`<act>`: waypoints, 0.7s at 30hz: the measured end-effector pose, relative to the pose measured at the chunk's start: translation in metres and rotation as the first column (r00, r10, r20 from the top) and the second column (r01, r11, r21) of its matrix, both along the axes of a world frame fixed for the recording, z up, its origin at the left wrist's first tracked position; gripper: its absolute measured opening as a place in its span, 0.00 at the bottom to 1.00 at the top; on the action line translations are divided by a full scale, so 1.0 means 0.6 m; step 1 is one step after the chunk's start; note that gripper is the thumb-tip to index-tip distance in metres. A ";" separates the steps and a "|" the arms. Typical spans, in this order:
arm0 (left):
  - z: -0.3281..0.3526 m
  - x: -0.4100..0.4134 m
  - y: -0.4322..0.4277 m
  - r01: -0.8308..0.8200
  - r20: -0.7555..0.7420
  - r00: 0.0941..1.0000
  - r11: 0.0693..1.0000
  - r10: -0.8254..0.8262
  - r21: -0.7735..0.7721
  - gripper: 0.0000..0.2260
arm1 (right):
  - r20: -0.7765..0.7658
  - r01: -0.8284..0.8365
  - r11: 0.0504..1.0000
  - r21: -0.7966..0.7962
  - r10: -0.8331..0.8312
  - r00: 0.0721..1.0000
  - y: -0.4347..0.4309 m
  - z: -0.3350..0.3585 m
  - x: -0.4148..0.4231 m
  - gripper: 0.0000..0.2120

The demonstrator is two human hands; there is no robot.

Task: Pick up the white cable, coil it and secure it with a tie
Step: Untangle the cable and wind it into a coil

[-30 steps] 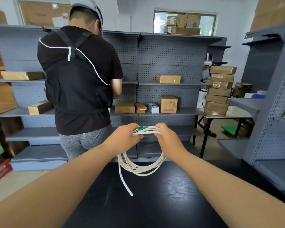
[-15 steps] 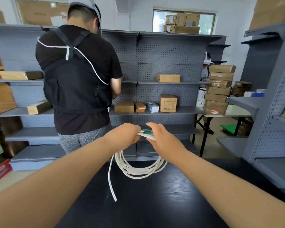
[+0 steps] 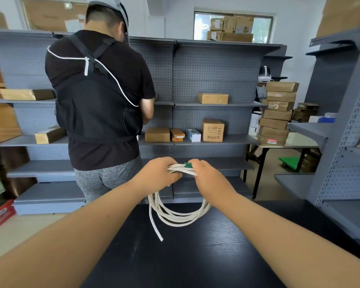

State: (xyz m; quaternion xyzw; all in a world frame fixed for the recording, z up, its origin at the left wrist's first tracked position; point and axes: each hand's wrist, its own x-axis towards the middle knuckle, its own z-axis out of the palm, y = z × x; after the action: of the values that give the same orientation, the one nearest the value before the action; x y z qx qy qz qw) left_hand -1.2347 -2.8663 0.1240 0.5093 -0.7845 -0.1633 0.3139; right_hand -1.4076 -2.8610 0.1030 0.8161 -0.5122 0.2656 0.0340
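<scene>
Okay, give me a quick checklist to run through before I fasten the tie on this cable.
1. Coiling: ok, the cable hangs in gathered loops below the hands.
2. Grip: ok, the left hand and right hand both hold the coil's top.
3. Placement: ok, the tie sits at the coil's top, between the hands.
4. Fastening: cannot tell, the hands hide most of the tie.
5. Tidiness: not ok, the loose end dangles left of the loops.

Left hand [image 3: 156, 173]: raised ahead, fingers curled round the white cable [image 3: 181, 169].
Right hand [image 3: 208, 177]: just beside it, gripping the same bundle.
Arms: both stretched forward, converging.
</scene>
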 end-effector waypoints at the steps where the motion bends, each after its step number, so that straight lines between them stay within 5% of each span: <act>1: -0.001 0.002 -0.001 -0.009 -0.027 1.000 1.000 0.009 0.001 0.02 | 0.039 0.016 1.000 0.009 -0.016 0.999 -0.002 -0.001 -0.001 0.13; 5: -0.005 0.008 -0.002 -0.068 -0.120 0.990 0.997 0.070 0.019 0.05 | 0.192 0.066 0.997 0.027 -0.070 0.979 -0.009 0.001 -0.009 0.05; 8: -0.008 0.007 0.000 -0.097 -0.038 0.995 0.995 0.096 -0.038 0.09 | 0.222 0.046 0.998 0.030 -0.052 0.974 -0.013 0.000 -0.011 0.05; 16: 0.020 0.003 0.005 -0.155 0.221 0.960 0.983 0.174 -0.099 0.09 | 0.383 -0.117 0.965 0.233 0.019 0.924 -0.016 -0.003 -0.021 0.29; 21: 0.037 0.010 0.010 -0.198 0.271 0.940 0.978 0.207 -0.059 0.07 | 0.406 -0.145 0.971 0.189 0.057 0.912 -0.015 -0.002 -0.022 0.34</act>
State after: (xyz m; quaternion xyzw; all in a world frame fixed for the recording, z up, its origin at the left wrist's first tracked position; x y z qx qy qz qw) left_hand -1.2288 -2.8602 0.1460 0.6000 -0.7665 -0.0457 0.2247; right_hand -1.4205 -2.8699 0.1019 0.7695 -0.4910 0.3701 -0.1729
